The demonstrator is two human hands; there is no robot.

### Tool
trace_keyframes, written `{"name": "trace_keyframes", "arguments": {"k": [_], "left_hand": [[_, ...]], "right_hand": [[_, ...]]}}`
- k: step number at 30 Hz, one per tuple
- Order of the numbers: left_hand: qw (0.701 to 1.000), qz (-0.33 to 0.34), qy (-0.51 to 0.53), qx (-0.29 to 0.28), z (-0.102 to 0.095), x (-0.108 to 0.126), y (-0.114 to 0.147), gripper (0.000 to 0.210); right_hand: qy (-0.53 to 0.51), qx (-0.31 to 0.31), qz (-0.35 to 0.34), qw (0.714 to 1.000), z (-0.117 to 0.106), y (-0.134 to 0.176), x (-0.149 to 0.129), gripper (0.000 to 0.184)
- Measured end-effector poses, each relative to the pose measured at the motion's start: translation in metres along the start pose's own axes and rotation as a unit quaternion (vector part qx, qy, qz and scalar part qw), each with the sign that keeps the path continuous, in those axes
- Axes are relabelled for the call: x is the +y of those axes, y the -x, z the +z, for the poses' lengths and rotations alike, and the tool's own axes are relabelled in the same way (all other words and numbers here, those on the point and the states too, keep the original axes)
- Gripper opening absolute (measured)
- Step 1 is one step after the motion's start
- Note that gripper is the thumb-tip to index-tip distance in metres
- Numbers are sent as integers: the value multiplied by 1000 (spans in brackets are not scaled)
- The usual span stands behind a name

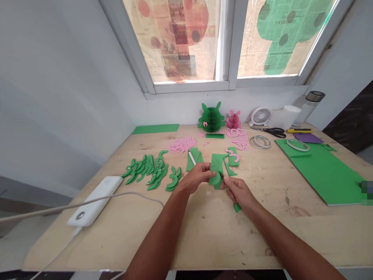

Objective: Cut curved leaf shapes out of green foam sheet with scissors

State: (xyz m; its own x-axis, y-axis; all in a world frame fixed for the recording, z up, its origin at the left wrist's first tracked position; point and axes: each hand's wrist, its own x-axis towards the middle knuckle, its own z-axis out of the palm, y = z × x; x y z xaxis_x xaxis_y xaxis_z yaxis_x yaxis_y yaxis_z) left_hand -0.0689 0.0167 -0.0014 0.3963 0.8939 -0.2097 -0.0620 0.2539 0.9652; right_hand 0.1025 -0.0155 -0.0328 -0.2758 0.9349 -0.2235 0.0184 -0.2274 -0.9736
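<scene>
My left hand (199, 177) pinches a green paper piece (216, 163) that has curved outlines on it. At the paper's right edge, my right hand (237, 189) is closed around what look like small scissors (222, 175). Only their dark tip shows; the rest is hidden in my fingers. A green scrap (237, 208) shows below my right hand. Just beyond my left hand, a white pen (192, 157) lies on another green sheet (198, 154). A pink curved cutout (234, 156) rests on green paper behind my right hand.
Stacked green curved cutouts (157, 171) lie left, near a white power bank (96, 200) with cables. Pink cutouts (183, 144), paper figures (211, 118), a fan (260, 116), black scissors (274, 132) and tape rolls (260, 142) stand or lie behind. Green sheets (323, 175) lie right.
</scene>
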Motion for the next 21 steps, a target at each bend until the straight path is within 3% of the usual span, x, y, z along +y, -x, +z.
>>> {"name": "trace_keyframes", "arguments": {"k": [21], "left_hand": [[1000,-13,-10,-18,-2,-3,3,11]], "right_hand": [[25,-21,-2,999,-1,0,0,49]]}}
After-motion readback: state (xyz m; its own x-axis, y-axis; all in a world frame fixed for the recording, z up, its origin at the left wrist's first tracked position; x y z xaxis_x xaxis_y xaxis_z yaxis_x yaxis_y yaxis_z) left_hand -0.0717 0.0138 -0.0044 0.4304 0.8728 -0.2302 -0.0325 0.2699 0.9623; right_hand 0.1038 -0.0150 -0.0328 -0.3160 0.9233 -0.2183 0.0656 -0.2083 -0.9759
